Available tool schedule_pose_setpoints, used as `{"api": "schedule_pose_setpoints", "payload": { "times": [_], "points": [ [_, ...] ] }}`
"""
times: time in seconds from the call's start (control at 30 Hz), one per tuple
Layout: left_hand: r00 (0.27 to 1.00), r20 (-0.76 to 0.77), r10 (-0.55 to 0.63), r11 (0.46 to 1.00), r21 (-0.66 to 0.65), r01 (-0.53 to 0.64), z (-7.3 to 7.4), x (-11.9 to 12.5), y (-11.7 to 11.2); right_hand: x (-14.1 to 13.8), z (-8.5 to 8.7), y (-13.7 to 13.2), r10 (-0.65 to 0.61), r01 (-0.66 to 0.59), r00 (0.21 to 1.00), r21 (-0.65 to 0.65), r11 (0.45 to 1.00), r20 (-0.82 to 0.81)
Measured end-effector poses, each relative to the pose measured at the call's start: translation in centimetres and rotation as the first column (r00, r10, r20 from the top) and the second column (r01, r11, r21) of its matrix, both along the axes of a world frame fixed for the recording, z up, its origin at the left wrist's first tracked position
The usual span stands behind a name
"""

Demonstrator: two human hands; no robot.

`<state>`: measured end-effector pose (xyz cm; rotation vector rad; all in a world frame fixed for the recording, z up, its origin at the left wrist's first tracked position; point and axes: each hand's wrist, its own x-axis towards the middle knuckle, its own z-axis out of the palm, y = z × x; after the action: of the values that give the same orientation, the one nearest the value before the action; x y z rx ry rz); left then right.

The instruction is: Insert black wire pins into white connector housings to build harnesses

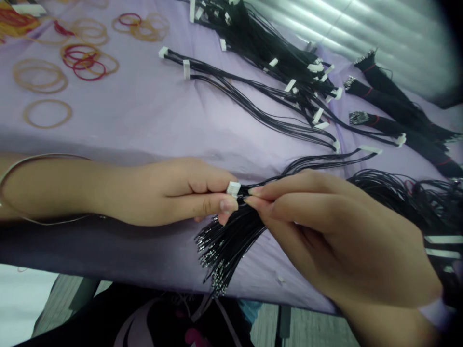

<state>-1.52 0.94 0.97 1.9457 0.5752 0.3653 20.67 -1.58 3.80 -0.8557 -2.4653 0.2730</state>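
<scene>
Near the table's front edge, my left hand pinches a small white connector housing between thumb and fingers. Just to its right, the thumb and forefinger of my right hand close on a thin black wire whose metal end is at the housing. Whether that end sits inside the housing I cannot tell. More black wires run from the housing rightward behind my right hand. Below both hands a loose bunch of black wires fans out, with shiny metal terminals at its tips.
Purple sheeting covers the table. Yellow and red rubber bands lie at the upper left. Finished-looking black cables with white connectors are heaped at the back. Tied wire bundles lie at the right, beside a corrugated metallic surface.
</scene>
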Motion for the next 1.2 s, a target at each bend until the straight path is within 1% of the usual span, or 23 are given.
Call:
{"api": "schedule_pose_setpoints", "payload": {
  "times": [0.13, 0.3, 0.47, 0.53, 0.63, 0.73, 0.87, 1.07, 1.2],
  "points": [
    [1.000, 0.000, -0.003, 1.000, -0.008, 0.003, -0.1, 0.0, 0.1, -0.2, -0.1, 0.0, 0.031, -0.031, 1.000, 0.013, 0.999, 0.001],
    [1.000, 0.002, -0.020, 1.000, -0.009, 0.020, -0.1, 0.0, 0.3, -0.1, -0.6, -0.3, -0.006, -0.002, 0.996, -0.088, 0.996, -0.085],
    [1.000, 0.000, -0.017, 0.999, -0.033, 0.017, 0.3, -0.2, 0.0, 0.1, -0.4, -0.3, 0.015, -0.033, 0.991, -0.142, 0.989, -0.130],
    [1.000, 0.004, -0.012, 0.999, -0.032, 0.012, 0.5, -0.1, 0.0, 0.1, -0.3, -0.3, 0.000, -0.029, 0.987, -0.178, 0.984, -0.163],
    [1.000, 0.020, -0.013, 0.999, -0.035, 0.013, 0.6, 0.0, 0.0, 0.1, -0.2, -0.3, 0.001, -0.036, 0.987, -0.209, 0.977, -0.163],
    [1.000, 0.000, -0.013, 0.998, -0.054, 0.013, 0.6, 0.1, 0.0, 0.0, 0.1, -0.1, 0.024, -0.054, 0.987, -0.187, 0.981, -0.160],
    [1.000, -0.008, -0.020, 0.997, -0.069, 0.020, 0.6, 0.0, 0.0, -0.1, 0.3, 0.0, 0.031, -0.048, 0.991, -0.130, 0.990, -0.128],
    [0.999, 0.005, -0.036, 0.999, -0.019, 0.037, 0.6, 0.0, 0.0, -0.7, -0.2, 0.0, 0.022, -0.032, 0.989, -0.067, 0.997, -0.144],
    [0.999, 0.026, -0.047, 0.999, -0.001, 0.047, 0.6, 0.0, -0.1, -1.0, -0.3, 0.1, 0.067, -0.064, 0.994, 0.035, 0.997, -0.082]
  ]
}}
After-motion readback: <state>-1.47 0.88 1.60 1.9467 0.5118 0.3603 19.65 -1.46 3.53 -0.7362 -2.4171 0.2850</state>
